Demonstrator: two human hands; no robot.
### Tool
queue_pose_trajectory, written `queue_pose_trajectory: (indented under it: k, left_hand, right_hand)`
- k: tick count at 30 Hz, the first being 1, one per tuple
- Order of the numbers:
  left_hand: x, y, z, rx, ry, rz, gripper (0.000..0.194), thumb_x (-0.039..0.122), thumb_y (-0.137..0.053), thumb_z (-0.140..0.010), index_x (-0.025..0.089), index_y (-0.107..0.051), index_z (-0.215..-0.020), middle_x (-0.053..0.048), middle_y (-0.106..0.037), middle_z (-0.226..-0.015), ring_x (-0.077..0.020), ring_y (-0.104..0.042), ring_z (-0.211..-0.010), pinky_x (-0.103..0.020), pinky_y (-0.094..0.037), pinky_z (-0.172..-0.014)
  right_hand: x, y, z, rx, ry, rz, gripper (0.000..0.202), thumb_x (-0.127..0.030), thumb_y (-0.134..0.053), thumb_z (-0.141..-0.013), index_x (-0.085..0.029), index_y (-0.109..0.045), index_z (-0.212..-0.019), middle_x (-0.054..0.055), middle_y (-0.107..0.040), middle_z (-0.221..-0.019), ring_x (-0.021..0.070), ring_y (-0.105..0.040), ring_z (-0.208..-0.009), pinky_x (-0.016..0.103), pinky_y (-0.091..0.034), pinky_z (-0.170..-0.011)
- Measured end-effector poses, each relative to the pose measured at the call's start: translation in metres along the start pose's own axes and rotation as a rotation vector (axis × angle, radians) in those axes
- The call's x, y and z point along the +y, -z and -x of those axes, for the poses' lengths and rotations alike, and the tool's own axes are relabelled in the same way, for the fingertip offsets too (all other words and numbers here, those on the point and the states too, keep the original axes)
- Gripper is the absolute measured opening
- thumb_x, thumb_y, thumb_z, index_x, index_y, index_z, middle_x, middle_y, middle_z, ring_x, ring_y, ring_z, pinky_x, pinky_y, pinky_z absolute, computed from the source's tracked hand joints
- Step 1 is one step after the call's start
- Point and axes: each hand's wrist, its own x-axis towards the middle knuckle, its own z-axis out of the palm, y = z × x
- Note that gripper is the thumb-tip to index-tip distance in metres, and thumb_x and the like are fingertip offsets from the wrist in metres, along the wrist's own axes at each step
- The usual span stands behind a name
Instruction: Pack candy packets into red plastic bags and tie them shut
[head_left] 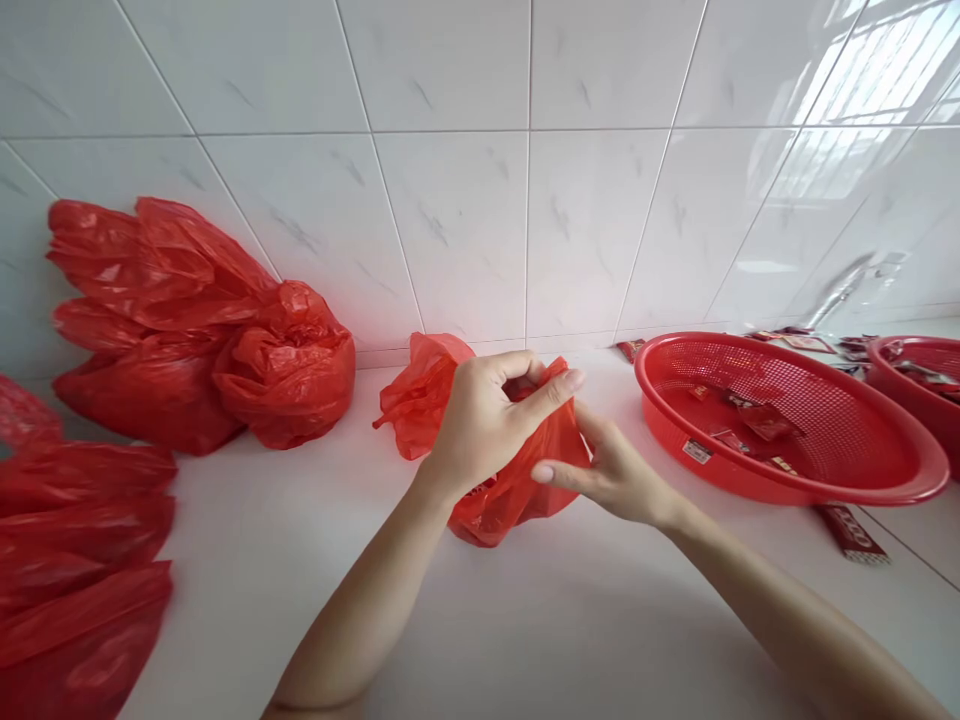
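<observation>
While the left hand (480, 425) bends over the top of a thin red plastic bag (517, 500), its thumb and fingers close nearly together on the gathered film. The right hand (619, 470) is partly open at the bag's right side, thumb laid across the front and fingers at the far edge; how firmly it grips cannot be told. The bag sits on the white countertop (525, 630) between both hands, its lower part bulging, with a bit of dark, printed wrapping showing beneath the left wrist.

Just beyond the left hand lies crumpled red film (417, 405); whether it belongs to the same bag is hidden. Farther left, a rounded red bag with a bunched top (289, 365) touches a larger heap of red bags (150, 300) near the tiled wall (450, 220), and more red bags (82, 570) fill the lower left corner.

To the right, well apart from the bag, stands a round red perforated plastic basket (862, 425) holding a few small snack packets (765, 420). A dark red packet with white lettering (853, 532) lies by its near rim, and a second red basket (919, 395) with packets stands beyond.
</observation>
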Motion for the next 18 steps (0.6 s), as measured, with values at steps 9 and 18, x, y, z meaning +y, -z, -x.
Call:
queue_pose_trajectory:
  k: [9, 18]
  left_hand:
    - [0.001, 0.032, -0.009, 0.201, 0.077, 0.065, 0.017, 0.035, -0.083, -0.076, 0.02, -0.077, -0.077, -0.002, -0.073, -0.076, -0.0151, -0.066, -0.071, -0.026, -0.054, -0.066]
    - [0.0, 0.08, -0.011, -0.435, 0.109, 0.088, 0.07, 0.074, -0.075, -0.068, 0.025, -0.074, -0.118, -0.012, -0.071, -0.122, -0.0326, -0.066, -0.116, -0.043, -0.054, -0.099]
  right_hand:
    - [0.009, 0.014, 0.002, 0.233, -0.249, -0.423, 0.033, -0.053, -0.064, -0.092, -0.025, -0.079, -0.102, 0.007, -0.079, -0.107, 0.0254, -0.073, -0.085, 0.038, -0.06, -0.075]
    - [0.006, 0.023, -0.008, 0.479, -0.325, -0.476, 0.037, -0.057, -0.067, -0.086, -0.022, -0.081, -0.083, 0.009, -0.08, -0.097, 0.0315, -0.071, -0.105, 0.044, -0.056, -0.095]
